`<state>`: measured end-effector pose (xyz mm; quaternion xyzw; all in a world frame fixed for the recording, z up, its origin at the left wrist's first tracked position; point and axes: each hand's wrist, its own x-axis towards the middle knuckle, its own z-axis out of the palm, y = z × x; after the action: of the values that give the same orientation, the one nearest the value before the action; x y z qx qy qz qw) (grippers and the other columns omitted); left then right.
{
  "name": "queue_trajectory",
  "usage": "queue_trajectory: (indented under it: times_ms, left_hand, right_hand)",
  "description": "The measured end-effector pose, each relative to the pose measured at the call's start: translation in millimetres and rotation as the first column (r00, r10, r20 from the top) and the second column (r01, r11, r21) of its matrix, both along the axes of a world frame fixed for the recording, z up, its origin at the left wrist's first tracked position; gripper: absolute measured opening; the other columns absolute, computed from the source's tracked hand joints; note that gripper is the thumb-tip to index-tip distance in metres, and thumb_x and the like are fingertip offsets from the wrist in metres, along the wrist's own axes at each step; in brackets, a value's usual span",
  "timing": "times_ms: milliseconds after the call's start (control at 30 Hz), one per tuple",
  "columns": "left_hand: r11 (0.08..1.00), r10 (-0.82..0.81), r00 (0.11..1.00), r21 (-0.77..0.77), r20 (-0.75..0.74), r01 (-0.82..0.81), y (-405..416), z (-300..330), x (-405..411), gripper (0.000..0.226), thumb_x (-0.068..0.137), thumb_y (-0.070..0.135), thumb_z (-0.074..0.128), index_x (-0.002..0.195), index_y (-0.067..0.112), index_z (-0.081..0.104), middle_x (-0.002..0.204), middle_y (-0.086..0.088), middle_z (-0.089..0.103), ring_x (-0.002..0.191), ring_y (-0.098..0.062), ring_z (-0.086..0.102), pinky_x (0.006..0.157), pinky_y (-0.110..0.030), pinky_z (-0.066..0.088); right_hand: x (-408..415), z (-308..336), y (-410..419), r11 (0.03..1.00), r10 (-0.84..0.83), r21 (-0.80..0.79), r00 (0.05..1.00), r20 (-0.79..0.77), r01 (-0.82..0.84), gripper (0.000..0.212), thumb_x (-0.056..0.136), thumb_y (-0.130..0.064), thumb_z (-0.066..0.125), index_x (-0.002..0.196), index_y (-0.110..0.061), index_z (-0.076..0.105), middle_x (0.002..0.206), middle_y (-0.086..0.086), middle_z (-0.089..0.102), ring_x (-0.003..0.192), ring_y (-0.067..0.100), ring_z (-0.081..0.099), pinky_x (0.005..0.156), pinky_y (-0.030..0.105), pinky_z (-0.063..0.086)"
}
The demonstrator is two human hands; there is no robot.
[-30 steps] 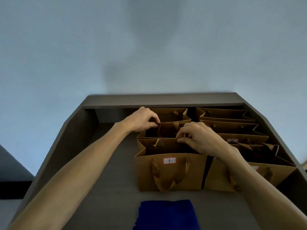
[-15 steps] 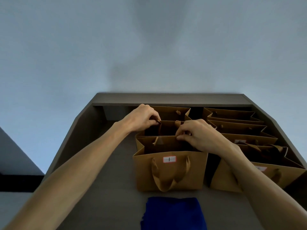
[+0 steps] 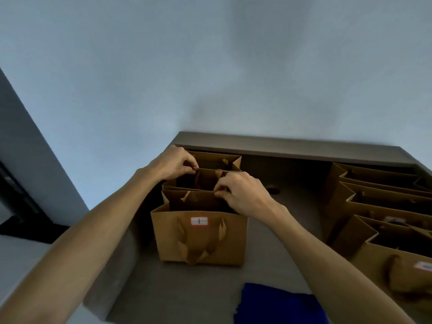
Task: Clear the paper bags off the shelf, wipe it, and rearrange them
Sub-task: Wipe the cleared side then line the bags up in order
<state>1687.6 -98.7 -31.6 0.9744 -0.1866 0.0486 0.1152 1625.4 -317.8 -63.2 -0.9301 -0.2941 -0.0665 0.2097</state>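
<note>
1. Bags of brown paper stand in a front-to-back row on the shelf [image 3: 292, 220]; both hands work at the middle bag [image 3: 205, 181] of that row.
2. Left hand [image 3: 173, 163] has its fingers [image 3: 190, 166] curled, pinching the middle bag's left rim near the back corner.
3. Right hand [image 3: 243, 192] has its fingers [image 3: 221, 190] curled too, pinching the paper edge where the middle bag meets the front bag [image 3: 201, 237].
4. Front bag stands upright with its mouth open, a white label [image 3: 199, 221] with a red border on its face and a ribbon handle [image 3: 196, 251] hanging down in front.
5. Back bag [image 3: 215, 160] stands just behind the middle one, close under the shelf's rear ledge [image 3: 292, 146].
6. Second row [image 3: 378, 206] of like bags stands well apart at the right, partly cut off by the frame edge.
7. Blue cloth [image 3: 278, 307] lies flat on the shelf near the front edge, in front of the front bag and not touching it.
8. Pale wall [image 3: 210, 66] rises behind the shelf.
</note>
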Motion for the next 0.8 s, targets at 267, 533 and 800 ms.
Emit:
queue_trajectory:
  times_ms: [267, 533, 800]
  left_hand:
    - [0.998, 0.063, 0.997, -0.009, 0.035, -0.062, 22.5, -13.5, -4.0, 0.02, 0.087, 0.017, 0.067, 0.107, 0.02, 0.073, 0.11, 0.001, 0.07, 0.101, -0.014, 0.062, 0.083, -0.022, 0.042]
    - [0.999, 0.046, 0.999, -0.009, 0.025, -0.046, 15.9, -10.1, -9.7, 0.03, 0.087, 0.024, 0.068, 0.116, 0.024, 0.065, 0.12, 0.003, 0.062, 0.095, -0.009, 0.054, 0.081, -0.025, 0.046]
    - [0.95, -0.142, 0.965, -0.244, 0.221, 0.195, -57.9, 9.5, -44.1, 0.021, 0.092, 0.027, 0.062, 0.111, 0.024, 0.068, 0.11, 0.01, 0.065, 0.088, 0.005, 0.055, 0.07, -0.008, 0.037]
  right_hand:
    - [2.9, -6.6, 26.5, 0.999, 0.041, -0.016, 0.999, -0.001, -0.041, 0.021, 0.097, -0.027, 0.054, 0.115, -0.023, 0.065, 0.119, -0.001, 0.061, 0.112, 0.015, 0.056, 0.094, 0.037, 0.051]
    - [-1.8, -8.2, 3.3, 0.988, 0.068, 0.138, 0.996, 0.054, -0.075, 0.023, 0.096, -0.028, 0.057, 0.118, -0.023, 0.063, 0.122, -0.005, 0.056, 0.111, 0.005, 0.049, 0.091, 0.022, 0.047]
    - [-36.0, 4.6, -72.8, 0.981, -0.079, 0.185, 0.986, 0.146, 0.051, 0.019, 0.094, -0.027, 0.058, 0.111, -0.024, 0.066, 0.111, -0.011, 0.059, 0.102, 0.002, 0.054, 0.086, 0.022, 0.051]
